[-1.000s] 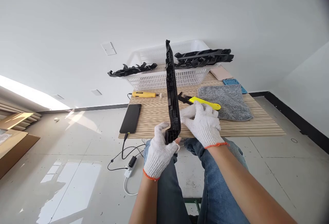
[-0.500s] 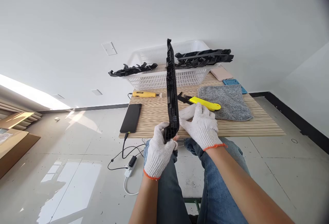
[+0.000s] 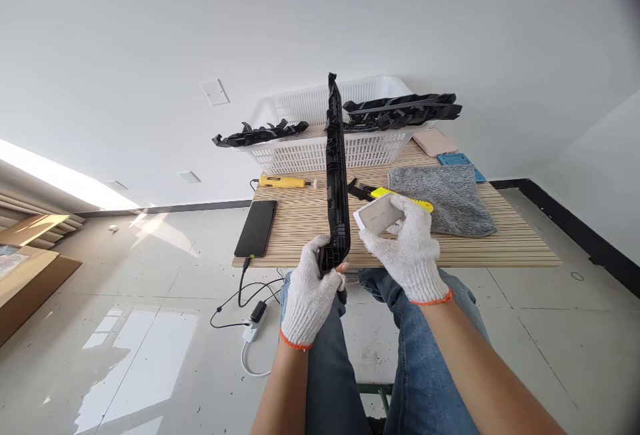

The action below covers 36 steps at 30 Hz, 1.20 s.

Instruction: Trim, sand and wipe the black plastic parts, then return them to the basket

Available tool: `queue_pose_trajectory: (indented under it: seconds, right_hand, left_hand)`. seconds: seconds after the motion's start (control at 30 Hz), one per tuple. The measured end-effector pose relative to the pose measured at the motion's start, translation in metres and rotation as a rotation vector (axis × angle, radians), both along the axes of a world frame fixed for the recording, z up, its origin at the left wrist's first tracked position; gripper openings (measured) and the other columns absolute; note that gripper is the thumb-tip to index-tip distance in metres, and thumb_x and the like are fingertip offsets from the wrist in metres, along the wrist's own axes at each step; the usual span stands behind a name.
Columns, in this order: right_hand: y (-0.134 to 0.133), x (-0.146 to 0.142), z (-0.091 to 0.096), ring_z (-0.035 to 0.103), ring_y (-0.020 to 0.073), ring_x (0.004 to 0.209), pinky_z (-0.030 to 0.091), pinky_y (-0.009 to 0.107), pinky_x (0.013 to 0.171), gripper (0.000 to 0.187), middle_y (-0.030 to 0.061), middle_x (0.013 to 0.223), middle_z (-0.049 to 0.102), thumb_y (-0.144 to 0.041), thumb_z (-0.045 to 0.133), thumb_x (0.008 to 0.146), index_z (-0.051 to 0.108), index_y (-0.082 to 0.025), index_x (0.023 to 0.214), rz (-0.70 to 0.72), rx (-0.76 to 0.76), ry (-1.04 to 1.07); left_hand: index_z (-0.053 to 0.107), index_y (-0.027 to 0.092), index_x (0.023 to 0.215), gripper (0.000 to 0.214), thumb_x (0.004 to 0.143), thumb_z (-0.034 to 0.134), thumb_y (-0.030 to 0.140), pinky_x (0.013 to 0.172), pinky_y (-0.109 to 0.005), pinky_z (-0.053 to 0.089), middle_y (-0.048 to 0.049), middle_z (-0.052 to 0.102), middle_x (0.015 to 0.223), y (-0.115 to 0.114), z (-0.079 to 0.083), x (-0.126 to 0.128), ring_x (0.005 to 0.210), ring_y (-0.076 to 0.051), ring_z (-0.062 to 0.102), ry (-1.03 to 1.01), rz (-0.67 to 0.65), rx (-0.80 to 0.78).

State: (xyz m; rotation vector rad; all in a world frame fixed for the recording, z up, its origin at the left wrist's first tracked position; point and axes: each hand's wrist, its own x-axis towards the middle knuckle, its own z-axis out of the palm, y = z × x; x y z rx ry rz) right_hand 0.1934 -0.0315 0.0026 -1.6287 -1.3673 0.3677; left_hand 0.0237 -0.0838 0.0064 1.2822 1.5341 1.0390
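Observation:
My left hand point(image 3: 309, 298), in a white knit glove, is closed around the near end of a long black plastic part point(image 3: 336, 175) that stands almost upright over the table's front edge. My right hand point(image 3: 411, 250), also gloved, grips a small flat pale rectangular block point(image 3: 376, 214) and holds it just right of the black part, a little above the table. A yellow utility knife point(image 3: 406, 199) lies on the table right behind that hand.
On the striped wooden table point(image 3: 500, 248) lie a black phone point(image 3: 257, 227), a yellow pen-like tool point(image 3: 281, 182), a grey cloth point(image 3: 444, 196) and black pliers. A white basket point(image 3: 320, 135) at the back carries more black parts point(image 3: 403, 110). Cables and a charger lie on the floor.
My right hand has lifted off the table and now holds the pale block up beside the black part. The left hand and the black part have hardly moved.

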Motion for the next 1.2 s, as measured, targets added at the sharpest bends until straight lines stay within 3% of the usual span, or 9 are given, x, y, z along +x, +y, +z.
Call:
queue_pose_trajectory:
  seconds: [0.2,0.5,0.8,1.0,1.2]
  right_hand:
    - [-0.005,-0.004,-0.008,0.062,0.032,0.115,0.063,0.048,0.08,0.074,0.0169,0.13,0.055,-0.043,0.075,0.069,0.048,-0.019,0.133,0.04,0.364,-0.045]
    - [-0.003,0.002,-0.015,0.05,0.0365,0.133,0.061,0.054,0.091,0.08,0.0189,0.14,0.045,-0.039,0.079,0.072,0.043,-0.02,0.14,0.128,0.487,-0.075]
    - [-0.008,-0.002,-0.011,0.055,0.0359,0.128,0.063,0.046,0.083,0.082,0.0178,0.141,0.046,-0.043,0.08,0.068,0.044,-0.022,0.139,0.229,0.355,-0.057]
    - [-0.011,-0.001,-0.01,0.051,0.0374,0.133,0.06,0.051,0.092,0.088,0.0175,0.141,0.048,-0.044,0.081,0.065,0.044,-0.022,0.142,0.288,0.265,-0.101]
    - [-0.012,-0.001,-0.016,0.054,0.0336,0.13,0.061,0.047,0.091,0.086,0.0165,0.144,0.046,-0.044,0.083,0.067,0.047,-0.023,0.143,0.35,0.215,-0.012]
  left_hand:
    - [0.052,0.026,0.132,0.052,0.082,0.064,0.025,0.066,-0.025,0.05,0.006,0.068,0.08,0.001,0.006,0.002,0.06,-0.011,0.061,0.045,-0.002,-0.014]
    - [0.057,0.023,0.129,0.047,0.082,0.063,0.024,0.067,-0.024,0.051,0.0029,0.072,0.084,0.002,0.012,0.004,0.064,-0.011,0.064,0.109,0.011,-0.014]
    - [0.061,0.022,0.12,0.042,0.078,0.063,0.02,0.067,-0.026,0.052,0.0033,0.072,0.077,0.004,0.018,0.006,0.066,-0.014,0.066,0.102,0.022,-0.031]
    - [0.061,0.024,0.119,0.048,0.072,0.068,0.017,0.064,-0.025,0.049,0.0042,0.071,0.078,0.003,0.013,0.003,0.067,-0.015,0.065,0.167,0.063,-0.035]
    - [0.056,0.024,0.125,0.051,0.076,0.066,0.02,0.061,-0.024,0.049,0.0052,0.065,0.079,0.002,0.001,-0.001,0.059,-0.011,0.058,-0.078,-0.001,0.044]
